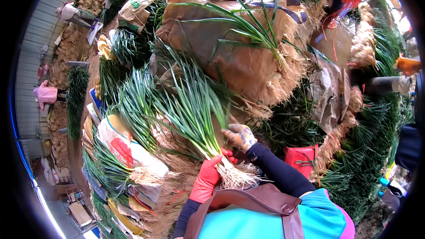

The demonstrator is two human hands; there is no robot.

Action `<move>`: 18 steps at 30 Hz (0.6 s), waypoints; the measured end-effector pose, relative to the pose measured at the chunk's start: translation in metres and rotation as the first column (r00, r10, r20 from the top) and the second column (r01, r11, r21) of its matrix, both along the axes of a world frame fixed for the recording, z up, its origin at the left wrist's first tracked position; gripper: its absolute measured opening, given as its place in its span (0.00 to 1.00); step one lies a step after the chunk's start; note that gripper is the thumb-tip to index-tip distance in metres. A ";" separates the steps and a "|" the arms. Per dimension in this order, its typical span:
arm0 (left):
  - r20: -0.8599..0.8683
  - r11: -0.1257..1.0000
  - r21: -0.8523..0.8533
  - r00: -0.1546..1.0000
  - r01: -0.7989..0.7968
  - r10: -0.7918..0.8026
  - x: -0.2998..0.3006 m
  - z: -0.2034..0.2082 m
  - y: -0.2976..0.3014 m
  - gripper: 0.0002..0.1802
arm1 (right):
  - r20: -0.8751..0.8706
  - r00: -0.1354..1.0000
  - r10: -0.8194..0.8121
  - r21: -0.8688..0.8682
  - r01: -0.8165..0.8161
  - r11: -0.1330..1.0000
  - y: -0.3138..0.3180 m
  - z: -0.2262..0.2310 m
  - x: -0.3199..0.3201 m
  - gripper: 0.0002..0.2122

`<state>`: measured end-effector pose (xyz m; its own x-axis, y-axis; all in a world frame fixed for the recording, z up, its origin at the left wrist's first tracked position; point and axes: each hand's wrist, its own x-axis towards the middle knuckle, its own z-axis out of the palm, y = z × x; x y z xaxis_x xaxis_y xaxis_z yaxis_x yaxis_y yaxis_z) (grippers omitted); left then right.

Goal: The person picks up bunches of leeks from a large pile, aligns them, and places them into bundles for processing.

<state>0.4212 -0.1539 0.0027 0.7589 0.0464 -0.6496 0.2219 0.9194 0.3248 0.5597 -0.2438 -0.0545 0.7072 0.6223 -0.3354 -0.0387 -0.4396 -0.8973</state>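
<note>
Here we have our left hand (pixel 206 178), in a red glove, wrapped tight around a bunch of green onions (pixel 195 110) just above the roots (pixel 237 178), while our right hand (pixel 239 137), in a soiled patterned glove, pinches the stalks a little higher. If either grip slackens, we judge loose stalks could slide out. The leaves fan long and green away from the grip, and the roots hang pale and tangled below it.

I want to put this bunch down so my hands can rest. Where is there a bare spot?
Hardly any. The nearest bare surface is the brown cover over the heap ahead, with only a few loose stalks on it. Around the left hand and right hand it is crowded: the held bunch, sacks on the left, a red pouch on the right.
</note>
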 end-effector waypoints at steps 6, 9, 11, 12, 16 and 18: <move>-0.099 0.985 0.121 0.989 0.119 -0.107 0.001 -0.007 0.003 0.13 | -0.009 0.986 -0.169 0.039 0.169 0.985 -0.041 0.025 -0.016 0.14; -0.121 0.959 0.214 0.979 0.188 -0.165 -0.008 -0.009 0.010 0.14 | -0.009 0.984 -0.177 0.023 0.177 0.984 -0.065 0.032 0.000 0.10; -0.147 0.945 0.250 0.973 0.211 -0.178 -0.014 -0.011 0.010 0.12 | -0.104 0.990 -0.098 -0.006 0.098 0.995 -0.061 0.031 0.011 0.10; -0.177 0.937 0.268 0.967 0.226 -0.183 -0.012 -0.008 0.008 0.12 | -0.323 0.945 -0.051 0.113 0.092 0.989 -0.050 0.028 0.010 0.11; -0.284 0.881 0.333 0.926 0.337 -0.247 -0.011 -0.009 0.002 0.12 | -0.343 0.937 0.061 0.049 -0.046 0.998 0.006 0.028 0.012 0.20; -0.268 0.864 0.367 0.929 0.345 -0.257 -0.012 -0.009 0.001 0.12 | -0.355 0.932 -0.077 0.039 0.097 0.994 0.014 0.024 0.010 0.19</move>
